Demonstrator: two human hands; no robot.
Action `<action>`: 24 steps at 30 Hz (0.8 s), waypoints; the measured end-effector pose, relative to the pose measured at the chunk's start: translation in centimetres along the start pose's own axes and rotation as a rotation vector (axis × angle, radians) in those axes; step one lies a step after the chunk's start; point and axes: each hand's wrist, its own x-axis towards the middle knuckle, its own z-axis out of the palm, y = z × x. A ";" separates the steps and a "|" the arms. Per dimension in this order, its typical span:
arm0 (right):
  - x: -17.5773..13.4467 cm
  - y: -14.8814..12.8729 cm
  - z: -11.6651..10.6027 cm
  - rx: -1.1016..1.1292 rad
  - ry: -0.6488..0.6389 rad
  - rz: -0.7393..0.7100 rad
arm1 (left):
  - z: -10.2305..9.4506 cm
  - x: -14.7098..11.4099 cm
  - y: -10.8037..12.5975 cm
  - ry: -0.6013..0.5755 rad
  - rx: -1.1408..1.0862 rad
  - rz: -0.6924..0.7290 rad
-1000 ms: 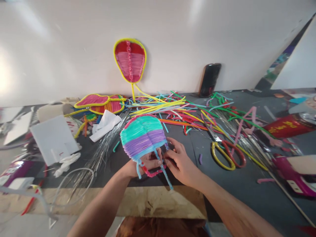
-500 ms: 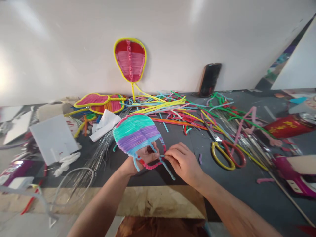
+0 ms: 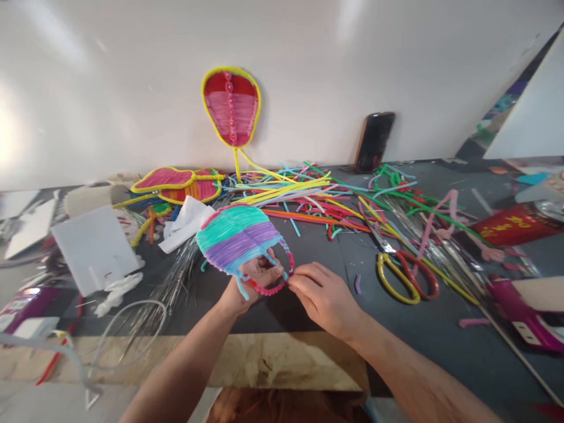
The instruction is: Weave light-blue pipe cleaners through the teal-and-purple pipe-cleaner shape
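Note:
A pipe-cleaner piece point(image 3: 240, 238), banded in teal, purple and light blue, is tilted over the dark mat. Part of its frame is a curved pink rim point(image 3: 269, 291) around an unfilled gap. My left hand point(image 3: 258, 276) grips it from below, its fingers showing behind the gap and its thumb near the rim. At the rim's right side my right hand point(image 3: 326, 296) pinches the end of a light blue pipe cleaner point(image 3: 269, 257), which runs across the gap from the banded part. My right fingertips mostly cover that end. Another light blue end point(image 3: 242, 288) hangs at the lower left.
Loose pipe cleaners point(image 3: 291, 191) lie heaped behind my hands. Scissors point(image 3: 399, 276) rest to the right, near a red can point(image 3: 517, 223) and a purple glue gun point(image 3: 524, 314). A phone point(image 3: 374, 141) and a yellow-rimmed pink piece point(image 3: 231, 108) stand at the back.
The banded piece has shifted slightly left. The light blue end that hung below my right fingers no longer shows, and my right hand has moved in closer against the rim.

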 end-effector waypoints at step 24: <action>0.7 1.1 0.2 1.334 0.150 0.868 | -0.2 -0.8 1.2 -0.096 -0.010 -0.031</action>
